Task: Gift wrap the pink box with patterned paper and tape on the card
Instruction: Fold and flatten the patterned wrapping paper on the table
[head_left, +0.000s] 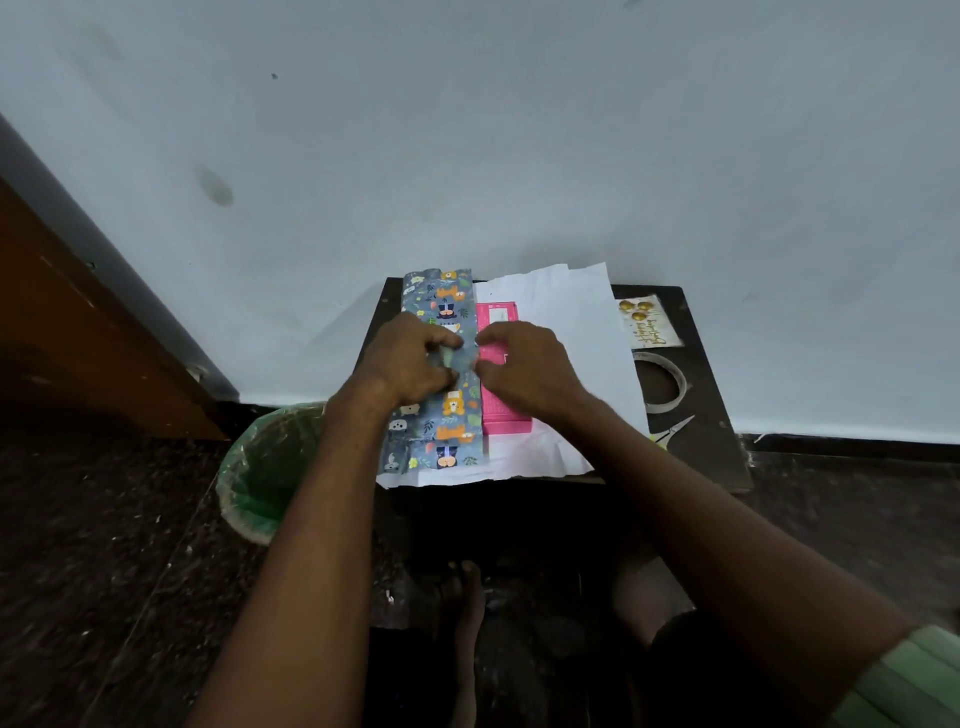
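Patterned paper (441, 364) covers only the left part of the pink box (501, 358), which lies mid-table on the sheet's white underside. The left hand (410, 358) presses the folded flap with curled fingers; the right hand (524, 364), fingers bent, rests on the box at the flap's edge. Wrapping looks barely begun. Farther right, scissors (675, 430), tape (662, 383) and card (647, 322) lie untouched.

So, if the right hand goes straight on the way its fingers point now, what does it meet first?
The right hand points leftward over the pink box. It would probably first meet the folded edge of the patterned paper, then the left hand; depth is unclear.
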